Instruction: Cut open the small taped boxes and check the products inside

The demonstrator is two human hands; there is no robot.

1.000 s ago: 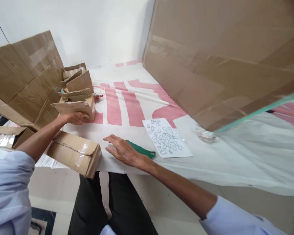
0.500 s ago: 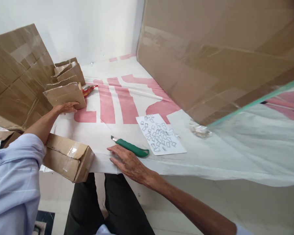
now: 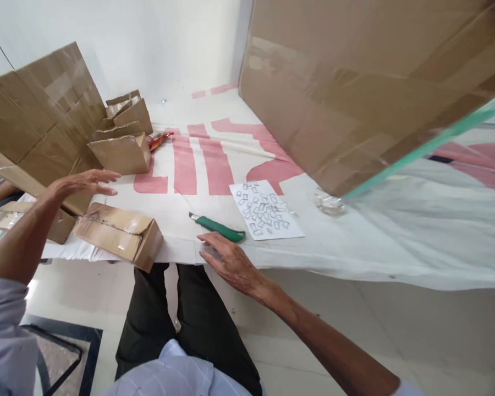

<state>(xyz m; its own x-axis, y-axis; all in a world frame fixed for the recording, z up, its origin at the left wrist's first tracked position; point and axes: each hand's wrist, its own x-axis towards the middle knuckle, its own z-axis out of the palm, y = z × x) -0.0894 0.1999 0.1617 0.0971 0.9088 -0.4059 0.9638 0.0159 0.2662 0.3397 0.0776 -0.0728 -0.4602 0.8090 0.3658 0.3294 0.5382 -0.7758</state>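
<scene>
My left hand (image 3: 91,181) hovers open on the left, fingers stretched out, holding nothing. Just beyond it stands an open small cardboard box (image 3: 124,155), with a red packet (image 3: 160,141) beside it. Nearer the table edge lies a closed, taped cardboard box (image 3: 115,231), below and right of that hand. My right hand (image 3: 230,263) rests open at the table's front edge, its fingers close to a green utility knife (image 3: 220,227) lying flat. Right of the knife is a white paper sheet (image 3: 266,212) covered with small drawn four-sided shapes.
A large cardboard box (image 3: 355,82) rises at the right. Other cardboard (image 3: 53,104) stands at the left against the wall. Another closed box (image 3: 60,226) sits at the left edge, near another person's arm (image 3: 2,192). A small clear plastic bag (image 3: 329,202) lies right of the paper.
My left hand has let go of the open box and drawn back toward me and left. My right hand stays beside the knife. The view has shifted, showing more floor.
</scene>
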